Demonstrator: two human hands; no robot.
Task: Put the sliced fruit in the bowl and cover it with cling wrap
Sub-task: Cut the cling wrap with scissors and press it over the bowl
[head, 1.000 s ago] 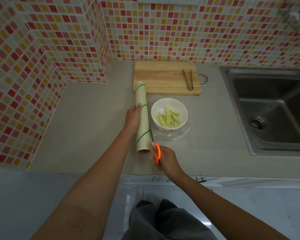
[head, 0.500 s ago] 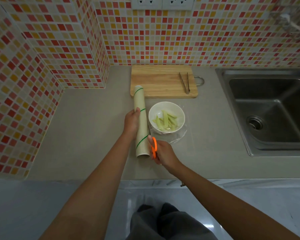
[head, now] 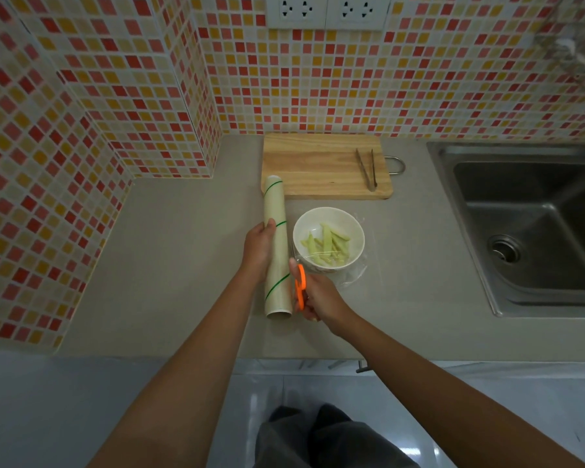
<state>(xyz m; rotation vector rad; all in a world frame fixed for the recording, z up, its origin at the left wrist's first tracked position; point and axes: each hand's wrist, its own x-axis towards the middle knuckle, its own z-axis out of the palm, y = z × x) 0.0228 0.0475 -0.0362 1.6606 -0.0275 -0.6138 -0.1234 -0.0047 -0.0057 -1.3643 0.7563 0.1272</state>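
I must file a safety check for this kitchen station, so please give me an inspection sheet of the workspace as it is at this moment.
Surface: grey countertop, no spills seen.
Job's things: white bowl holds the sliced fruit; clear cling wrap lies over and around the bowl; wrap roll lies beside the bowl.
Clutter: wooden cutting board at the wall, metal tongs lying on it.
Grippers: left hand holds the roll down; right hand grips orange scissors between roll and bowl.
Cables: nothing seen.
Surroundings: steel sink to the right; tiled wall with wall sockets above the board.
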